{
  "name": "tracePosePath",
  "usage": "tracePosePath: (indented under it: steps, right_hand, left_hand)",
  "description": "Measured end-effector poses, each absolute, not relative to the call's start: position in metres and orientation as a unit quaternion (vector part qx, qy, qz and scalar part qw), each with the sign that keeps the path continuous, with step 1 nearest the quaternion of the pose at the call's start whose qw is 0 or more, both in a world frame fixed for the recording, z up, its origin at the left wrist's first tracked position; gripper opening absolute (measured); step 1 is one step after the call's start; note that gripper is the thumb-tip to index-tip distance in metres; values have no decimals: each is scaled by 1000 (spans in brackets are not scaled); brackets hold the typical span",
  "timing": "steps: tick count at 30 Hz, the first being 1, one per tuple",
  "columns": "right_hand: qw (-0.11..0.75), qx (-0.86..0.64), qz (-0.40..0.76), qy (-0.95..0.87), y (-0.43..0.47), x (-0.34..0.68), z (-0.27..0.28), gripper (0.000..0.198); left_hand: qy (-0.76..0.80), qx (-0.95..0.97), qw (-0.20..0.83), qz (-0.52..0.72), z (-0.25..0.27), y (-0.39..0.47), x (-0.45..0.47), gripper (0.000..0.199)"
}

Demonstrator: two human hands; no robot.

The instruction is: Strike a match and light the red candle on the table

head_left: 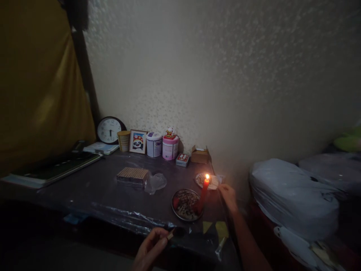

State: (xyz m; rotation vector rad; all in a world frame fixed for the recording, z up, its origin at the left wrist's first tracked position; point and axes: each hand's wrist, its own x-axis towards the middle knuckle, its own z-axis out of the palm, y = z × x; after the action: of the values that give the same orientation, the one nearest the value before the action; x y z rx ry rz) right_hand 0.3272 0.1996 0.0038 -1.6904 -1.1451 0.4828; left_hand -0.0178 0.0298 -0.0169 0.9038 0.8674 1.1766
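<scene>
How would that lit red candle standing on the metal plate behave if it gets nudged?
The red candle is tall, thin and already slightly tilted, so it likely tips easily. Its flame adds burn and wax-spill risk. The metal plate might slide on the plastic-covered table.

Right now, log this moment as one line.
left hand: holds small stick | right hand: by lit candle | plate: beside candle | table: dim

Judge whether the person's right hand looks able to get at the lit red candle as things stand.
Probably yes: the right hand rests on the table just right of the red candle, with nothing between them; only the flame calls for care.
</scene>
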Motion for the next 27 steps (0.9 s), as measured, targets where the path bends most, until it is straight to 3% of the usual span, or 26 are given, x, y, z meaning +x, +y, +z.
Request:
tracePosePath:
  steps: [11,18,27]
  right_hand:
    - [534,-693,181,-449,185,313,26,19]
    - [582,-666,136,-446,101,297,49,27]
    - [554,-549,200,-593,1,181,32,20]
  left_hand:
    - [396,413,642,510,-21,33,-20,37]
    - [367,423,653,509,-20,28,-18,34]
    - [287,486,684,463,-4,18,-8,39]
